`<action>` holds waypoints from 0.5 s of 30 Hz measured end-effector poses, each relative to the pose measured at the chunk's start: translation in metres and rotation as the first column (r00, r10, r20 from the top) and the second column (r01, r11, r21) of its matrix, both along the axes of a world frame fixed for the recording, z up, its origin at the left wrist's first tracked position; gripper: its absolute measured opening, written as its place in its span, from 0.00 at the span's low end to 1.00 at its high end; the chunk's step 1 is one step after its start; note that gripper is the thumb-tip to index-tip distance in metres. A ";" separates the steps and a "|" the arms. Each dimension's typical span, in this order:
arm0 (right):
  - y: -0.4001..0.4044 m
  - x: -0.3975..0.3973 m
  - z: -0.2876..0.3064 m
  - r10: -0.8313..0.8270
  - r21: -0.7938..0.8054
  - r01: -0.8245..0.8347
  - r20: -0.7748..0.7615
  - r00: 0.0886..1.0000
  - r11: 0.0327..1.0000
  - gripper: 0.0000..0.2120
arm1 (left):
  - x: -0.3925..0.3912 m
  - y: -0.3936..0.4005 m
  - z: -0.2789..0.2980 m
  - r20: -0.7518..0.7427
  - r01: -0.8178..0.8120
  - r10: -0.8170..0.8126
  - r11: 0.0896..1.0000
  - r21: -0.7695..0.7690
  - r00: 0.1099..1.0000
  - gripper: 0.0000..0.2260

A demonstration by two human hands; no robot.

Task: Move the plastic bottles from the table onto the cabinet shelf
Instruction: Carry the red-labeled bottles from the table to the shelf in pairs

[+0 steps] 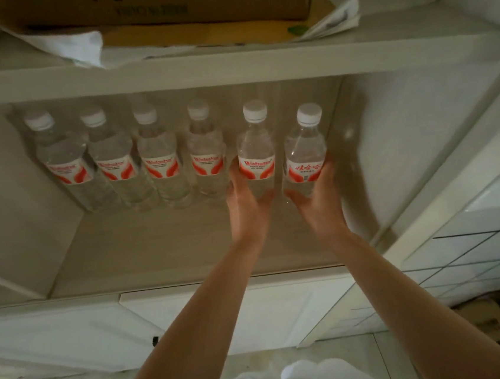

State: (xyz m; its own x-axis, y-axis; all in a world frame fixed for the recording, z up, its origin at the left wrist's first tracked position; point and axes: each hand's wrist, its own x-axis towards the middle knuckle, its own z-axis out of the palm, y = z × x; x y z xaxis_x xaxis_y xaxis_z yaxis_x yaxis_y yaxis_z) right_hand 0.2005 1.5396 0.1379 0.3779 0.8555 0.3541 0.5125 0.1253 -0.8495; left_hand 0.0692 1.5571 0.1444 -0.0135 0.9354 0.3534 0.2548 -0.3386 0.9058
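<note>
Both hands are inside the cabinet shelf (156,245). The left hand (248,203) is wrapped around one upright water bottle (256,151), the right hand (321,200) around another (304,149) just right of it, extending the far row of four bottles (134,158) rightward.

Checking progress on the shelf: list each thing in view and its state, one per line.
Left hand: gripping the fifth bottle.
Right hand: gripping the sixth bottle.
Fifth bottle: upright, capped, held.
Sixth bottle: upright, capped, held.
Four shelved bottles: upright, capped, in a row.
Cabinet shelf: front bare.
Cardboard box: on the shelf above.
</note>
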 end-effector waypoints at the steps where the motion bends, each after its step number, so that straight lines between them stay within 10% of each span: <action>1: 0.004 0.001 0.000 0.005 -0.006 -0.005 -0.008 1.000 1.000 0.43 | 0.003 0.004 -0.002 0.003 -0.008 0.008 1.000 -0.005 1.000 0.38; 15: 0.038 0.008 -0.012 0.005 -0.041 -0.008 -0.066 0.998 0.999 0.43 | 0.020 0.036 -0.024 -0.067 -0.113 0.107 0.989 -0.092 0.992 0.41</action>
